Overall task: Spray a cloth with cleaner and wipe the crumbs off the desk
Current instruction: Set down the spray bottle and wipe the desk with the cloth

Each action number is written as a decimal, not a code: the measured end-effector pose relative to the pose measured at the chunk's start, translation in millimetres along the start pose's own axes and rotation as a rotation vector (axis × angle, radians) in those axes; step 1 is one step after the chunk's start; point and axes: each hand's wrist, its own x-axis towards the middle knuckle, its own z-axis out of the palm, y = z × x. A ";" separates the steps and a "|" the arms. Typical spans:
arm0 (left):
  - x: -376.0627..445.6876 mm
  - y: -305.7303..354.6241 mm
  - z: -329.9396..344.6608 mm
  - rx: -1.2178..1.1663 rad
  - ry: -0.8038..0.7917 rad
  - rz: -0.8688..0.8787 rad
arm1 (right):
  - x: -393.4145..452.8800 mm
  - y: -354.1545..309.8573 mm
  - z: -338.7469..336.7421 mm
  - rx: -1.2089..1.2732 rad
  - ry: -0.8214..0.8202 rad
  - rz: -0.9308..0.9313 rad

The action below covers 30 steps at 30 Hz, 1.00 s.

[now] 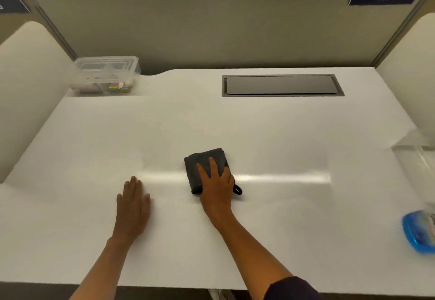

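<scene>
Two hands are down on the white desk [259, 130] as I watch the head view. My landmark is the dark folded cloth [206, 158], lying on the desk's near middle. The right hand [217, 188] presses flat on the cloth's near half, fingers spread — its grip is not closed around the fabric, just a palm pushing down. A small dark loop [237, 189] sticks out from under that hand on the cloth's right side. The left hand [133, 208] lies flat on bare desk to the left of the cloth, grip open and holding nothing. Far beyond the cloth to its left stands a clear plastic box [106, 74]; beyond it to the right, a grey recessed panel [282, 85] — flush in the desk. Well right of the cloth, a blue-edged packet [417, 231] sits at the picture's edge.
</scene>
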 end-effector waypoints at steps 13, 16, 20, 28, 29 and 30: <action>-26.1 22.5 16.4 0.035 -0.003 0.023 | -76.9 247.5 -100.0 -0.132 0.259 0.710; -33.3 20.7 15.6 0.035 -0.004 0.022 | -104.3 265.5 -102.4 -0.135 0.279 0.759; -41.2 25.5 14.9 -0.006 -0.004 0.015 | -110.6 262.5 -106.9 -0.114 0.257 0.792; -49.4 14.4 19.0 -0.009 0.017 0.049 | -105.8 144.3 -69.6 -0.030 0.197 0.500; -50.0 12.9 20.1 -0.016 0.017 0.048 | -106.7 124.2 -61.0 -0.016 0.168 0.441; -50.6 11.8 21.1 -0.026 0.018 0.040 | -108.5 105.0 -52.4 0.001 0.133 0.384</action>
